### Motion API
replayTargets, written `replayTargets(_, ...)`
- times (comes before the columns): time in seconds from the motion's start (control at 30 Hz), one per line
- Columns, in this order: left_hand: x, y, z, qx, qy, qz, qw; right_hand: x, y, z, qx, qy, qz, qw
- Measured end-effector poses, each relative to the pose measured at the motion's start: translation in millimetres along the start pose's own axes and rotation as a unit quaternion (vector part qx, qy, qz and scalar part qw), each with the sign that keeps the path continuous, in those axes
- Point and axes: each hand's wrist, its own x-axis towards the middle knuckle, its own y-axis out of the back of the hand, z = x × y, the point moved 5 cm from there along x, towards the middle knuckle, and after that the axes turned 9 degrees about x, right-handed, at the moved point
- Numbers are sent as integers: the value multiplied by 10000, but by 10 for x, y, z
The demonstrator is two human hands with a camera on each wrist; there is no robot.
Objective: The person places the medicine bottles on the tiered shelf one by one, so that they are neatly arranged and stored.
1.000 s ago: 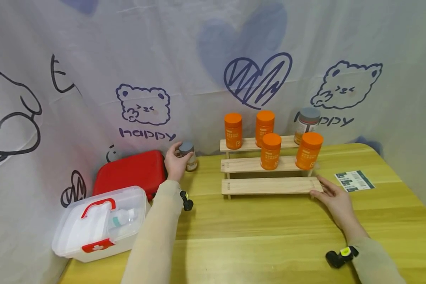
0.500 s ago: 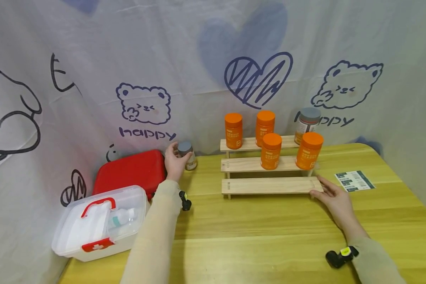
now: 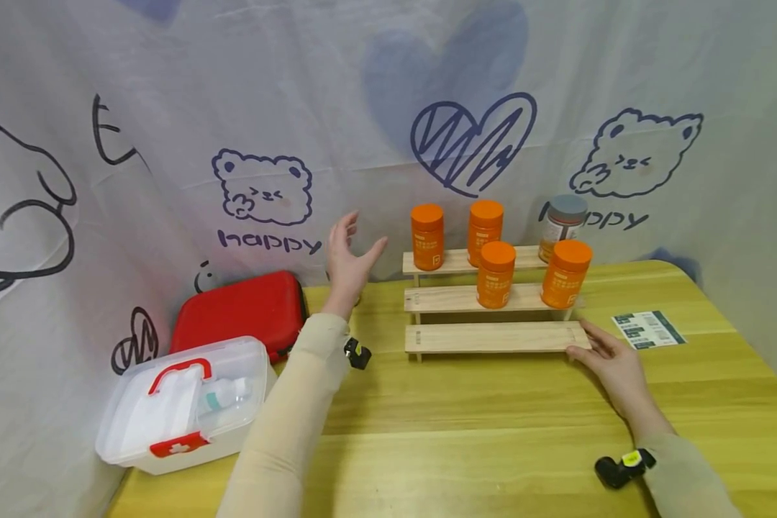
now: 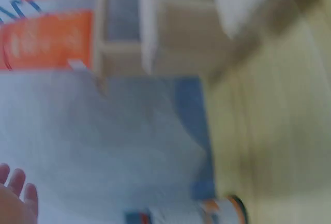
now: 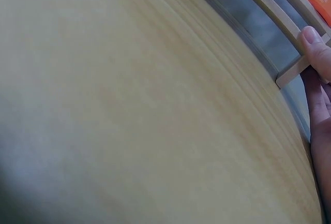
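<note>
You seem to be at the arranging step, with jars going on the wooden rack [image 3: 492, 339] and your left hand [image 3: 350, 265] between holds. That hand hangs raised in front of the curtain [image 3: 375, 180], thumb and fingers spread wide, with nothing in it. Your right hand [image 3: 611, 367] pinches the right end of the rack's bottom board, likely to steady it.

The loose jar [image 4: 191, 213] stands on the table [image 3: 453, 432] below your left hand; the wrist view cuts it off at the edge, and the head view almost wholly hides it. The rack bears 5 jars: 2 orange jars [image 3: 497, 275] and 1 grey-lidded jar [image 3: 560, 229] on the top board, and 2 more orange ones on the middle board.

If the loose jar is to join them, the next move likely calls for lowering your left hand around it, while your right prevents the rack from sliding.
</note>
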Motion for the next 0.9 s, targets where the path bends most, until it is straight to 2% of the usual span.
replayTargets(0.13, 27, -154, 253, -184, -123, -418, 9989, 8, -2, -2, 101, 2, -2, 9999)
replayTargets(0.33, 78, -406, 458, -153, -336, -606, 9975, 18, 5, -21, 134, 61, -17, 9999)
replayTargets(0.43, 89, -525, 495, -146, -374, -663, 9970, 18, -2, -31, 173, 64, -44, 9998)
replayTargets(0.6, 97, -684, 525, -121, -217, -824, 9963, 15, -12, -30, 213, 75, -34, 9997)
replayTargets(0.9, 100, -809, 552, 308, 41, -1046, 9940, 8, -5, -6, 164, -11, -48, 9999)
